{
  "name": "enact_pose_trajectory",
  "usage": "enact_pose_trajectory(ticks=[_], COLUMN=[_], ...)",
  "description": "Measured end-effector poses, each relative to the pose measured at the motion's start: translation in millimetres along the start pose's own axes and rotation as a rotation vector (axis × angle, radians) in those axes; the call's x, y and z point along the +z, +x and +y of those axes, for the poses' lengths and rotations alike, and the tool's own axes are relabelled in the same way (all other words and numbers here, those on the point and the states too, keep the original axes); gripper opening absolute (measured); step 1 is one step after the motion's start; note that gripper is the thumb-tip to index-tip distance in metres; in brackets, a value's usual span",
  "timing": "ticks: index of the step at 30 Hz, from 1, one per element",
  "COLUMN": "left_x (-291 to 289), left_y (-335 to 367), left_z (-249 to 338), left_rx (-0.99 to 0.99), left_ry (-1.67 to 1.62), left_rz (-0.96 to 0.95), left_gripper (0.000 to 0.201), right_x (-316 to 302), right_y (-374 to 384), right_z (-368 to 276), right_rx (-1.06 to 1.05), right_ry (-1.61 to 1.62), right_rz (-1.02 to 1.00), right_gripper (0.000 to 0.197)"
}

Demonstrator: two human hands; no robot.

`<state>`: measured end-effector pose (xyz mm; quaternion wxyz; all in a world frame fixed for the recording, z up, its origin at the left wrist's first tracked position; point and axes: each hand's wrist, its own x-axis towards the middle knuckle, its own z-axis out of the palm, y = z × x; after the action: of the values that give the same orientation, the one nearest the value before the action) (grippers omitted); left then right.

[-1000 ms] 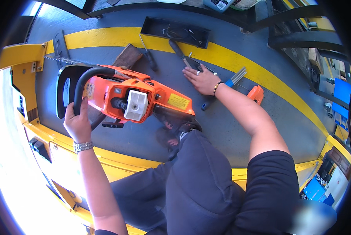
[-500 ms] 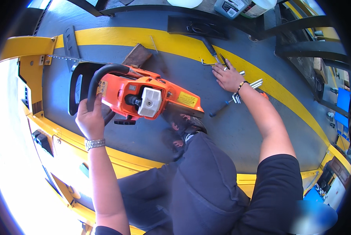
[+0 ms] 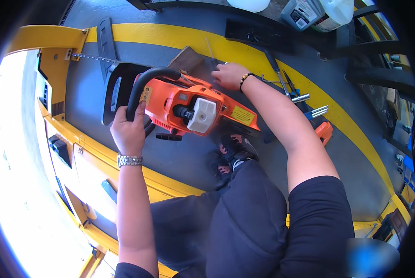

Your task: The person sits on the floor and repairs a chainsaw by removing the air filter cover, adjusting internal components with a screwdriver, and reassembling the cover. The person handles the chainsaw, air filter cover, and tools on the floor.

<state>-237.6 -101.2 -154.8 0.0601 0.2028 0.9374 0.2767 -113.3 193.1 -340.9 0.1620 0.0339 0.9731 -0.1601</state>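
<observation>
An orange chainsaw [image 3: 170, 104] lies across the middle, its bar and chain pointing to the far left. A white air filter [image 3: 203, 115] shows on its uncovered top. With my left hand [image 3: 128, 132] I grip the black front handle [image 3: 135, 90], thumb wrapped along it. Beyond the chainsaw's rear end, my right hand [image 3: 230, 76] is low with its fingers curled. A thin metal shaft [image 3: 210, 48] with a dark lower end runs up to these fingers. Whatever they hold, if anything, is hidden.
Right of my right forearm lie a long dark-handled tool [image 3: 274, 65], metal socket wrenches [image 3: 318, 112] and an orange cover [image 3: 325, 132]. A wooden block [image 3: 185, 60] sits behind the chainsaw. A black tray [image 3: 244, 32] and jugs [image 3: 302, 14] stand at the back.
My right hand has moved left, from the tools on the right to beside the thin metal shaft, and its fingers have curled. My left hand keeps its grip on the chainsaw. The view has shifted.
</observation>
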Motion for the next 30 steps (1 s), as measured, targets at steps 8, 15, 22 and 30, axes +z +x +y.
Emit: enact_pose_trajectory(ticks=[8,15,22,30], left_x=[-5.4,-9.9,-0.1,-1.1], left_y=[8.0,6.6,-9.5,-29.3], left_z=[3.6,6.1,8.1,13.8], left_rx=[-0.078,-0.094,-0.101,-0.111], left_ry=[-0.023,-0.018,-0.086,-0.058], left_rz=[-0.138,-0.091,-0.129,-0.264], left_gripper=[0.051,0.054,0.049,0.054], right_x=[22.2,-23.3,48.3,75.8], right_y=[-67.6,-158.5,-171.0,-173.7], right_z=[17.5,-61.1,-86.8,-52.7], right_rx=[0.200,0.287,0.265,0.280], right_ry=[0.064,0.903,0.790,0.962], right_rz=[0.357,0.132,0.477,0.322], right_gripper=[0.040,0.051,0.043,0.043])
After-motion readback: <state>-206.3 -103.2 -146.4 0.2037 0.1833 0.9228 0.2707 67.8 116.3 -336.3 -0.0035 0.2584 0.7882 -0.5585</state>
